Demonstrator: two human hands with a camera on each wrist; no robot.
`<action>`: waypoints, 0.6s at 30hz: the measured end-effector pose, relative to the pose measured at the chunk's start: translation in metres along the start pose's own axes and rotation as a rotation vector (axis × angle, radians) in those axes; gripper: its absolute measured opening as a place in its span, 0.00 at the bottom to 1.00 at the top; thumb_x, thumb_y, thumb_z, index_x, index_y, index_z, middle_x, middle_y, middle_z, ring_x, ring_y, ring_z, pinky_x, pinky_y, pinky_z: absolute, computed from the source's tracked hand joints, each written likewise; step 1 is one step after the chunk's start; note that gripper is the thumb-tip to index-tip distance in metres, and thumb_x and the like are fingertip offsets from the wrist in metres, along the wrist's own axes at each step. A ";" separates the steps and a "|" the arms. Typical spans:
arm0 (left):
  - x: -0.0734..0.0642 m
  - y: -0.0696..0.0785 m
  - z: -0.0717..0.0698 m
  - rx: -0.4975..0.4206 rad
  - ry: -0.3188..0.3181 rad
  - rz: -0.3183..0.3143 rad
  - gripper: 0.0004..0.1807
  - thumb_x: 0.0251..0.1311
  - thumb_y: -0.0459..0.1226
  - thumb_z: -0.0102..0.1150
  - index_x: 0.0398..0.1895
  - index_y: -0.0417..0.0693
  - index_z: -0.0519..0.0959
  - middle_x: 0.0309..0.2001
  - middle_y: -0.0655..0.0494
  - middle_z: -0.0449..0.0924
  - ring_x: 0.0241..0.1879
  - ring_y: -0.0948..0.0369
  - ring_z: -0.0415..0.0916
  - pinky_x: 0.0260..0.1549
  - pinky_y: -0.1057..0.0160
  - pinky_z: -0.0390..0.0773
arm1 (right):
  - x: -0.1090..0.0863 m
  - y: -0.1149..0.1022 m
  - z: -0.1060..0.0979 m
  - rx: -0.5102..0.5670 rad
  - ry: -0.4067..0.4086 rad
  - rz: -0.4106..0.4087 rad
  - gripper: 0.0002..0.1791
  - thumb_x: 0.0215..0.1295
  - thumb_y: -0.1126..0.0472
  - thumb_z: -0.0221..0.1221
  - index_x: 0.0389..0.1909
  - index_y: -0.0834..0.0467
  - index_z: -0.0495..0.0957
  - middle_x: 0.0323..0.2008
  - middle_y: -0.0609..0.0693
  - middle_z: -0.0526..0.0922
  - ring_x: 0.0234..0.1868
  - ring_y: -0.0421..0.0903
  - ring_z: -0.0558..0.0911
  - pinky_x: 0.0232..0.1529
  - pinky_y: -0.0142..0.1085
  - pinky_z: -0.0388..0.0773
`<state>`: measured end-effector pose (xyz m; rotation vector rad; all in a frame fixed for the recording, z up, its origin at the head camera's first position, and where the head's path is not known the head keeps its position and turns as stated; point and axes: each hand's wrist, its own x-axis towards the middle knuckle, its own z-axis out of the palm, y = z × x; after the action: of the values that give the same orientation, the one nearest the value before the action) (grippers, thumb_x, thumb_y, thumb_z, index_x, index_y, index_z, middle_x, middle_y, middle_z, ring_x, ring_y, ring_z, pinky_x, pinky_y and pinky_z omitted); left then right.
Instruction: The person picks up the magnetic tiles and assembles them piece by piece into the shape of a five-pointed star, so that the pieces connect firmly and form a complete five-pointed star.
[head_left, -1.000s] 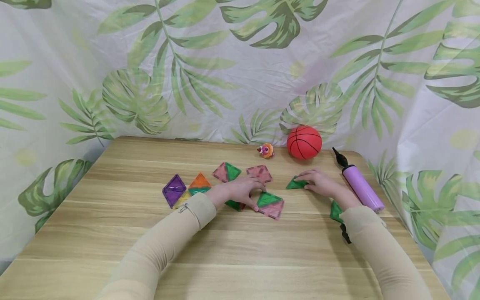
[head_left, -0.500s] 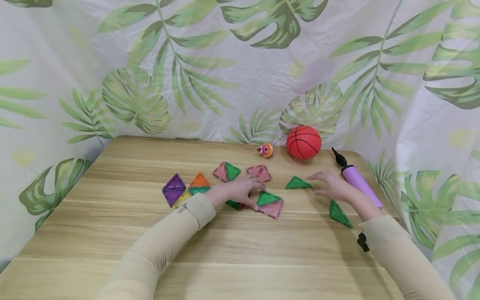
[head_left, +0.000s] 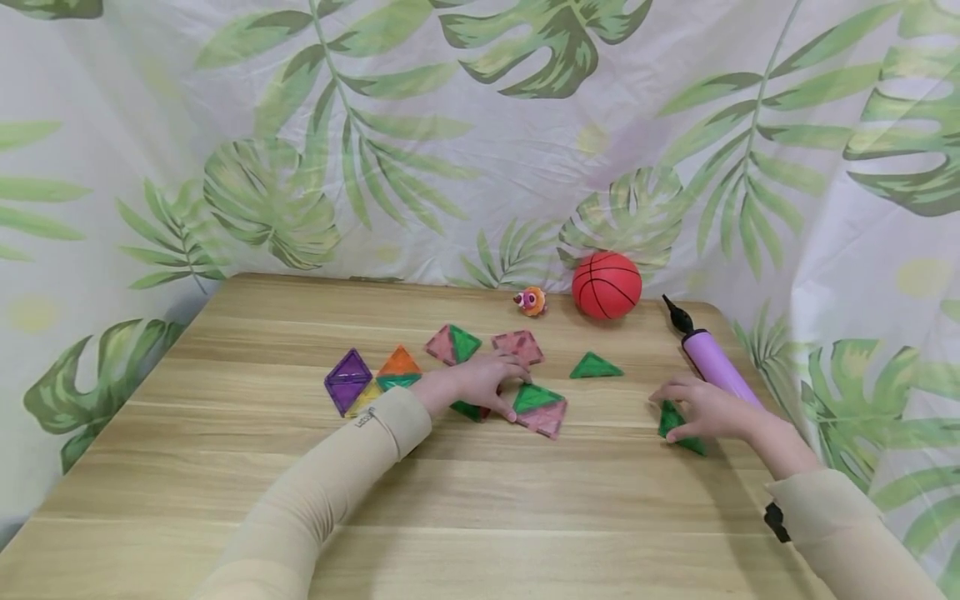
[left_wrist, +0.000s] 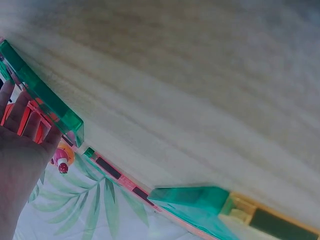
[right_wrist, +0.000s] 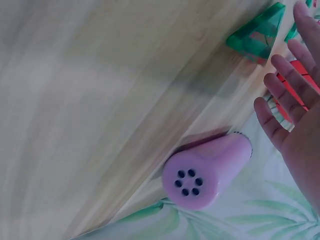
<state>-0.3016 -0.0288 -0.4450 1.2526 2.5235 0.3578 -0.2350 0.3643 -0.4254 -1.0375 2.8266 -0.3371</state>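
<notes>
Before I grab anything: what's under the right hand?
Under the right hand, part of a green translucent triangular plastic tile shows; what the hand covers cannot be seen.

At the back of the tabletop (head_left: 450, 517), before the cloth (head_left: 517, 167), the toy (head_left: 532, 301) lies left of the ball (head_left: 607, 286); the pump (head_left: 718, 364) lies along the right edge. The leftmost tiles (head_left: 348, 385) lie left of the left hand (head_left: 486, 381), the rear tiles (head_left: 453, 343) behind it, the front tiles (head_left: 540, 408) to its right. A lone tile (head_left: 596, 367) lies farther right, the outermost tile (head_left: 670, 419) at the right hand (head_left: 708, 408)
</notes>
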 end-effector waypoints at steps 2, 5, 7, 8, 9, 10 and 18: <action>0.000 0.000 0.000 -0.001 -0.001 0.001 0.36 0.51 0.55 0.66 0.63 0.54 0.70 0.68 0.55 0.62 0.71 0.52 0.51 0.68 0.52 0.52 | -0.004 0.002 0.001 -0.006 0.003 -0.011 0.29 0.44 0.50 0.73 0.48 0.58 0.79 0.44 0.50 0.78 0.46 0.49 0.76 0.47 0.45 0.74; 0.000 0.000 0.000 0.001 -0.002 -0.002 0.36 0.51 0.56 0.65 0.63 0.54 0.70 0.68 0.55 0.62 0.71 0.52 0.50 0.68 0.52 0.52 | -0.008 0.003 0.002 -0.021 0.019 -0.009 0.27 0.44 0.50 0.73 0.45 0.56 0.79 0.42 0.48 0.76 0.42 0.47 0.76 0.45 0.43 0.74; 0.000 0.000 0.000 0.002 -0.005 -0.005 0.37 0.51 0.56 0.65 0.63 0.54 0.70 0.68 0.55 0.61 0.71 0.52 0.50 0.68 0.52 0.52 | -0.009 0.003 0.003 -0.027 0.029 0.001 0.26 0.44 0.50 0.73 0.44 0.56 0.79 0.41 0.47 0.76 0.41 0.46 0.76 0.45 0.43 0.74; 0.000 0.000 0.000 0.003 -0.004 -0.006 0.37 0.51 0.56 0.65 0.63 0.55 0.70 0.68 0.56 0.61 0.71 0.52 0.50 0.68 0.52 0.52 | -0.009 0.004 0.003 -0.030 0.034 0.004 0.25 0.44 0.50 0.73 0.43 0.55 0.79 0.41 0.47 0.76 0.41 0.46 0.76 0.45 0.42 0.74; 0.000 0.000 0.000 0.005 -0.003 -0.006 0.37 0.51 0.56 0.65 0.63 0.55 0.70 0.68 0.56 0.61 0.71 0.52 0.50 0.68 0.52 0.52 | -0.009 0.004 0.004 -0.032 0.044 0.005 0.25 0.44 0.50 0.73 0.43 0.55 0.79 0.41 0.47 0.76 0.41 0.45 0.77 0.44 0.42 0.74; 0.000 0.000 0.000 0.009 -0.002 -0.005 0.37 0.51 0.57 0.65 0.63 0.55 0.70 0.68 0.56 0.61 0.71 0.52 0.50 0.68 0.52 0.52 | -0.008 0.004 0.005 -0.034 0.050 0.004 0.25 0.43 0.50 0.74 0.42 0.55 0.79 0.41 0.47 0.76 0.41 0.45 0.77 0.44 0.42 0.75; 0.000 -0.001 0.001 0.027 0.004 0.011 0.37 0.50 0.57 0.65 0.63 0.55 0.70 0.68 0.56 0.62 0.70 0.53 0.52 0.68 0.53 0.53 | 0.004 0.001 0.009 -0.051 0.098 -0.092 0.23 0.40 0.58 0.75 0.40 0.56 0.80 0.44 0.52 0.79 0.46 0.49 0.78 0.47 0.45 0.75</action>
<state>-0.3020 -0.0293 -0.4459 1.2773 2.5341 0.3303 -0.2367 0.3612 -0.4347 -1.1957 2.8934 -0.3354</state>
